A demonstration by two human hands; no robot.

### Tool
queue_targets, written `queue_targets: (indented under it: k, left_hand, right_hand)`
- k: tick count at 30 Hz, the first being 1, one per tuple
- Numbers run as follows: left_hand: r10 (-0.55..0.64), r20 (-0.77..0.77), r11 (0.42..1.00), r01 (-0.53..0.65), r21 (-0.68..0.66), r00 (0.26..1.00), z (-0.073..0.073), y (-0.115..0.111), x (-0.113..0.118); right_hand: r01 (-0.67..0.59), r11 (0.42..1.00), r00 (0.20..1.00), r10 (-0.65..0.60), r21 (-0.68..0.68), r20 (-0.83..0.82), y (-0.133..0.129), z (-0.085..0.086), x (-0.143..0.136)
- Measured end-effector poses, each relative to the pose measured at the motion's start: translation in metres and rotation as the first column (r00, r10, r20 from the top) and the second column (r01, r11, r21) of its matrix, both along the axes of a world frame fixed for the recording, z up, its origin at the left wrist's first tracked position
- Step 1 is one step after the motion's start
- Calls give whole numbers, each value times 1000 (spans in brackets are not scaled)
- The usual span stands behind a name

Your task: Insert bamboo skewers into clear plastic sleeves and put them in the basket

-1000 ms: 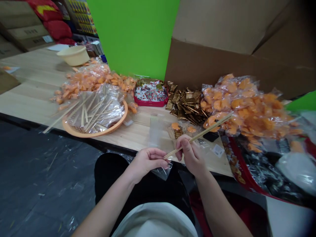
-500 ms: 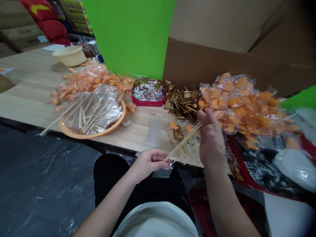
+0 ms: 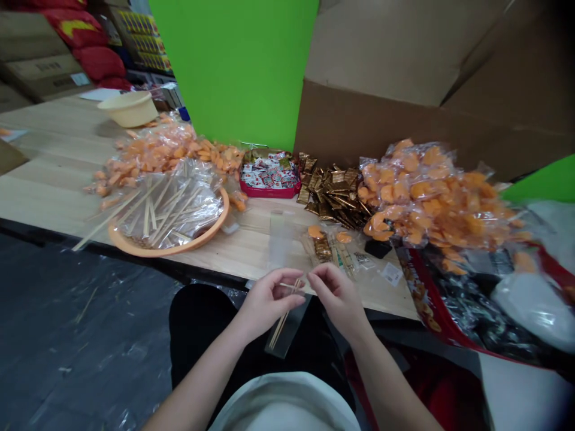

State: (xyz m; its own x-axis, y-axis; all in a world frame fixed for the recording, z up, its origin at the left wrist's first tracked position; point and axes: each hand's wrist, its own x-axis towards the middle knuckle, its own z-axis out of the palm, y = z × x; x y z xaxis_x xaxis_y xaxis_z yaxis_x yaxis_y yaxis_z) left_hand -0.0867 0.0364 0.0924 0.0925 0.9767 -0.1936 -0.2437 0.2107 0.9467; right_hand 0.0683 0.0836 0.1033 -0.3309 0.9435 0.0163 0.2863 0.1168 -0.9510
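Note:
My left hand (image 3: 269, 300) is closed round several thin wooden sticks (image 3: 279, 330) and a narrow transparent bag (image 3: 290, 338), held over my lap. The sticks slant downward, and their lower part lies along the bag; whether all of them are inside I cannot tell. Close beside them, my right hand (image 3: 339, 296) pinches thumb and fingers together near the sticks' upper ends. What it grips, if anything, is too small to make out. Just beyond my hands, a filled packet (image 3: 322, 246) with orange pieces, a gold sachet and sticks lies on the table (image 3: 245, 239).
At left, an orange basin (image 3: 197, 244) holds bagged sticks, with orange packets (image 3: 157, 149) behind. A red box (image 3: 269, 193) of small sachets, gold sachets (image 3: 335, 191) and more orange packets (image 3: 422, 185) line the back. A red tray (image 3: 433, 311) sits at right, a cream bowl (image 3: 130, 111) far left.
My right hand has come down and left from the gold sachets to my left hand. The sticks, which pointed up and right, now slant down along the transparent bag.

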Motion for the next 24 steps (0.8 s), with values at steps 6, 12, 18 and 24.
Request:
queue_targets:
  k: [6, 12, 18, 24]
  left_hand:
    - [81, 11, 996, -81, -23, 997, 7, 0, 6]
    - [68, -20, 997, -68, -23, 997, 10, 0, 7]
    - [-41, -245, 988, 76, 134, 969, 14, -2, 7]
    - [41, -466, 977, 63, 205, 884, 16, -4, 14]
  right_hand:
    - [-40, 985, 992, 19, 169, 124, -7, 5, -3]
    - [-140, 614, 896, -255, 777, 363, -15, 10, 5]
    - [-352, 522, 849, -172, 777, 500, -16, 10, 4]
    - [-172, 601, 921, -183, 780, 344, -17, 2, -2]
